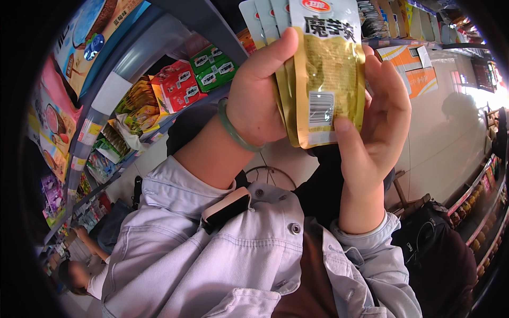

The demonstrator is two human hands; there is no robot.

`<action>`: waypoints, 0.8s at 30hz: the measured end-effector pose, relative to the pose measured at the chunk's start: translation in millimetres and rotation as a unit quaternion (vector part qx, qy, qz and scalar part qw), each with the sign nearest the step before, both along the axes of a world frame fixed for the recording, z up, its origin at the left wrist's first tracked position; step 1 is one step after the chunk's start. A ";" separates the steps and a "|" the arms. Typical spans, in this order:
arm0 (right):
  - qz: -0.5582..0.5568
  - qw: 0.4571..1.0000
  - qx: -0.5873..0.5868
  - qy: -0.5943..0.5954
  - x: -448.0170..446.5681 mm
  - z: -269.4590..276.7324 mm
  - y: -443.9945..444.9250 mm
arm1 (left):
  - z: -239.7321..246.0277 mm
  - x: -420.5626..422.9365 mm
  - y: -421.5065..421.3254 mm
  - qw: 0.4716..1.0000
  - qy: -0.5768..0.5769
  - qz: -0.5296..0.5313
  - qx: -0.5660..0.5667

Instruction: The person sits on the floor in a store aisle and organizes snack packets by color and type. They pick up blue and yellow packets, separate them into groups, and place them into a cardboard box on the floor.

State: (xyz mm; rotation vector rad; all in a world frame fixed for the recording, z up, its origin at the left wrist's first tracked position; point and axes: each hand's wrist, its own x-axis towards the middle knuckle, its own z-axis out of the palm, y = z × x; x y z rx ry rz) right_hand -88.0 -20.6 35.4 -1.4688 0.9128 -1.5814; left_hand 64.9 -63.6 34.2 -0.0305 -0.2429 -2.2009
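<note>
I hold a fanned stack of several gold and white foil snack pouches up before me. The front pouch [332, 71] lies flat towards me, with printed writing and a barcode on it. Others, among them a rear pouch [254, 20], spread out behind it to the left. My left hand [260, 87] grips the stack's left side, its thumb on the upper edge and its fingers hidden behind. Against the front pouch's lower right corner presses the thumb of my right hand [372, 123], whose other fingers curl behind the right edge. A green bangle [238, 137] circles my left wrist.
Shelves on the left hold red snack boxes [179, 87], green boxes [214, 65] and yellow packets [139, 107]. An orange and white carton [421, 79] stands on the tiled floor at right. Lower left, another person [89, 274] is near the shelving. A dark bag [425, 234] sits lower right.
</note>
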 end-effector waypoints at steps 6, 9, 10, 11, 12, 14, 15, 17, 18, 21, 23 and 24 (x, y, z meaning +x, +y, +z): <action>-0.012 0.983 0.145 -0.111 -5.5 2.0 -1.0 | -8.2 -2.5 0.6 0.997 -0.068 0.017 0.036; 0.002 0.971 0.175 -0.160 -11.1 1.6 -1.0 | -8.0 -0.9 0.6 0.998 -0.052 0.004 0.045; 0.004 0.969 0.166 -0.184 -12.1 0.2 -2.2 | -7.7 0.1 0.5 0.998 -0.038 -0.002 0.050; -0.003 0.969 0.166 -0.182 -14.8 0.0 -3.3 | -7.5 0.8 0.3 0.998 -0.035 -0.009 0.055; -0.003 0.970 0.166 -0.178 -17.8 -0.2 -4.4 | -7.4 1.3 -0.2 0.998 -0.032 -0.017 0.060; -0.010 0.971 0.155 -0.181 -21.7 -1.1 -6.8 | -7.6 0.7 -1.1 0.999 -0.015 -0.025 0.041; -0.009 0.970 0.159 -0.186 -23.3 -1.0 -7.3 | -7.4 0.3 0.5 0.997 -0.078 -0.004 0.027; -0.013 0.966 0.171 -0.194 -25.7 -0.5 -7.5 | -6.4 -0.8 4.7 0.986 -0.160 0.034 -0.003; -0.007 0.966 0.163 -0.201 -26.2 -0.2 -7.1 | -6.1 -1.0 5.0 0.984 -0.173 0.035 -0.010; -0.010 0.958 0.186 -0.218 -27.0 0.4 -6.3 | -6.3 -1.9 3.4 0.980 -0.193 0.044 -0.026; -0.036 0.955 0.190 -0.227 -28.3 0.6 -6.5 | -6.6 -0.7 1.3 0.979 -0.202 0.035 -0.011; -0.031 0.954 0.178 -0.240 -29.2 0.5 -6.8 | -6.7 0.4 0.6 0.980 -0.196 0.030 0.002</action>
